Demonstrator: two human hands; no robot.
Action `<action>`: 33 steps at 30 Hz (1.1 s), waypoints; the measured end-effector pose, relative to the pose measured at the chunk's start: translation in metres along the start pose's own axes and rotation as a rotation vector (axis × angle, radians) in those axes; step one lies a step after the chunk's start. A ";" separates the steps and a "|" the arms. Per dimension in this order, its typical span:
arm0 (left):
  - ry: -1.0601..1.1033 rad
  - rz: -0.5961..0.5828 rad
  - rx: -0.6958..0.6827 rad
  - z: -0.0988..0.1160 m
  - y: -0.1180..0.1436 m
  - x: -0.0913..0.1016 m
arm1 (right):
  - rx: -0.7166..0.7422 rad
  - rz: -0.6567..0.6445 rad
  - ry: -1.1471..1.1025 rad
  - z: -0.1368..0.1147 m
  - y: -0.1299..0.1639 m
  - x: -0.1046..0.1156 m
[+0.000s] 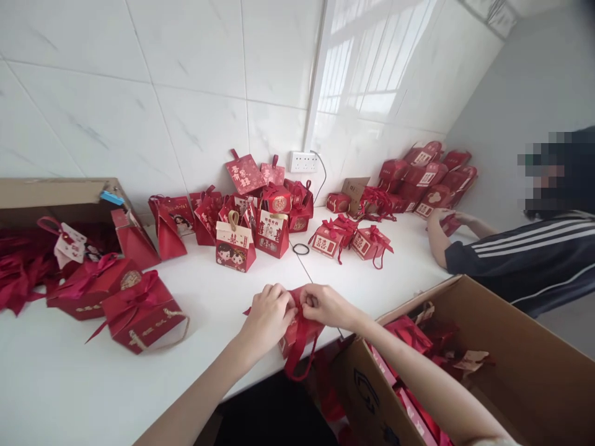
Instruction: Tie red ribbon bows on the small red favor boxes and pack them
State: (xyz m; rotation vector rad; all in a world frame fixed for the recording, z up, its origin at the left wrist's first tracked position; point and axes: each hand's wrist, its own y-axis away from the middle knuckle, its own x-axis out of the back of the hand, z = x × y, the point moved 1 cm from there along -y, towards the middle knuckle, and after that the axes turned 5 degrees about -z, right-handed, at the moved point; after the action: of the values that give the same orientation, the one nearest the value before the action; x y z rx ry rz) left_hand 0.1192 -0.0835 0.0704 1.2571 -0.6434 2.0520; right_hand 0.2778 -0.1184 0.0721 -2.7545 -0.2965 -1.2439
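Nearest: one open cardboard box at lower right, holding a heap of flat red boxes, count not readable.

Both hands meet at the front edge of the white counter. Left hand and right hand each have fingers curled tight, pinching the top of one small red gift box between them. The box sits right at the counter edge; red ribbon hangs in a loop below it, past the edge. Its surface is plain red where visible; the top is hidden by the fingers.

Left of the hands: two larger red ribboned boxes, touching. Behind them, one cardboard carton on its side with red items inside.

Mid counter: one black hair tie; two house-shaped boxes side by side.

Against the wall: a cluster of roughly ten red boxes; one white socket strip.

Far right: another person's sleeve, with a stack of about eight red boxes in the corner.
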 end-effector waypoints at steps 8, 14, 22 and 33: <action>0.228 0.104 -0.032 -0.009 0.001 -0.014 | -0.035 0.077 0.018 0.023 -0.005 0.010; 0.312 0.105 -0.011 -0.022 0.008 -0.008 | -0.298 0.464 0.213 0.096 -0.052 0.084; 0.203 0.294 0.071 -0.078 0.023 0.025 | -0.511 0.350 0.319 0.116 -0.077 0.084; 0.239 0.355 -0.110 0.024 -0.007 0.030 | -0.628 0.347 0.342 0.111 -0.095 0.078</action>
State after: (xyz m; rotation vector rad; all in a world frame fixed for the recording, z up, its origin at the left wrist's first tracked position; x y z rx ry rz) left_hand 0.1276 -0.0872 0.1083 0.8628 -0.9017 2.3704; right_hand 0.3880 0.0034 0.0589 -2.7702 0.6827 -1.9019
